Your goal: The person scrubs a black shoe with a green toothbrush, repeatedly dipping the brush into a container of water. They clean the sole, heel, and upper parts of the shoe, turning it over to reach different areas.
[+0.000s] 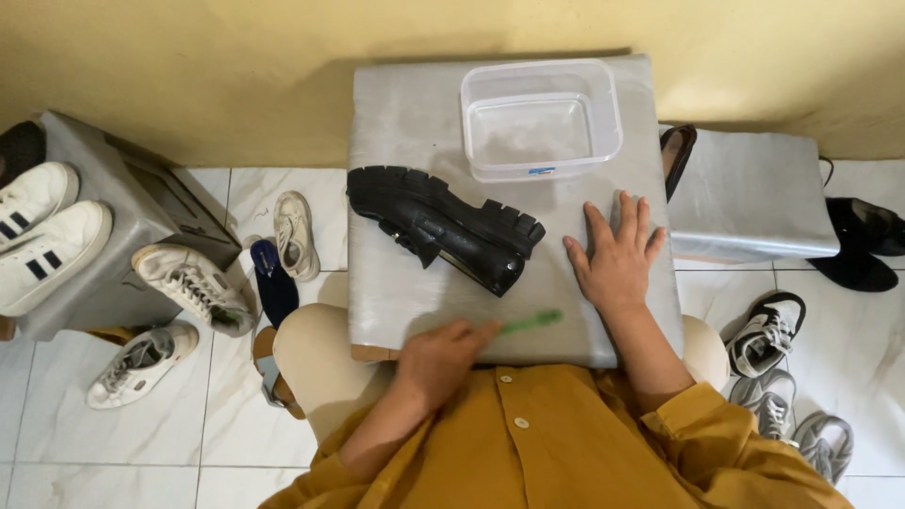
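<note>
Mustard-yellow button-up shirt, long sleeves pushed up to about mid-forearm, cloth bunched in folds at both elbows. Two small round buttons, same yellow as the shirt, show down the front placket. Light beige trousers over both knees. Left hand (441,356) and right hand (617,254) bare: no gloves, rings or watch visible. Left hand slightly blurred.

Black chunky-soled loafer (443,226) lying on its side, diagonal across the grey cushioned board, lugged sole facing the clear plastic tub, toe toward the near edge; slim green toothbrush (530,322) just below it, blurred.
</note>
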